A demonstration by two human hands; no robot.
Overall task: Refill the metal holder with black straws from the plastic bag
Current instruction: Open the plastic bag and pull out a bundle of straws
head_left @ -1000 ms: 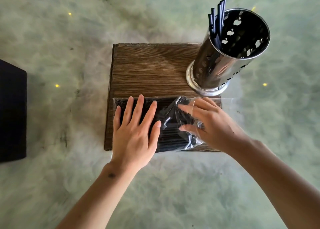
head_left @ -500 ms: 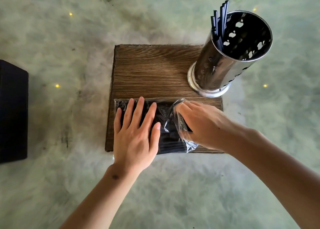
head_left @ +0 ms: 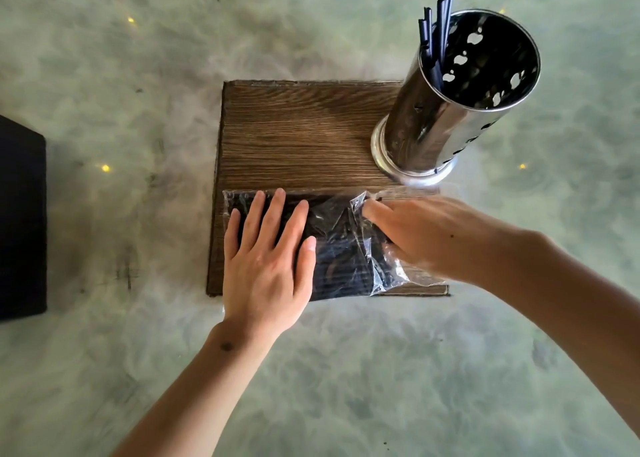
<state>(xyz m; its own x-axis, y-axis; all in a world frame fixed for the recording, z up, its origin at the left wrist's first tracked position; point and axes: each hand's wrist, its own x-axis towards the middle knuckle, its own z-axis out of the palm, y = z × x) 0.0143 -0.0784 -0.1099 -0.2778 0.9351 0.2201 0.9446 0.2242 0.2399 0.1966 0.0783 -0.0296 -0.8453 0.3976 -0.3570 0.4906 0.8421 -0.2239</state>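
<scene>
- The plastic bag [head_left: 346, 249] of black straws [head_left: 341, 266] lies flat along the 6 o'clock edge of the wooden board [head_left: 298, 134], which sits on the marbled green worktop [head_left: 138, 58].
- The left hand [head_left: 265, 266] presses palm-down on the bag's 9 o'clock half, its fingers [head_left: 273, 214] straight, slightly spread and gripping nothing.
- The right hand [head_left: 422, 235] reaches into the bag's crumpled open end at 3 o'clock; its fingertips are hidden under the plastic, so I cannot tell whether they close on any straws.
- The metal holder [head_left: 450, 110] stands upright on the board's 1 o'clock corner, perforated, with a few black straws leaning against its 10 o'clock rim.
- A dark object [head_left: 20, 221] lies at the worktop's 9 o'clock edge.
</scene>
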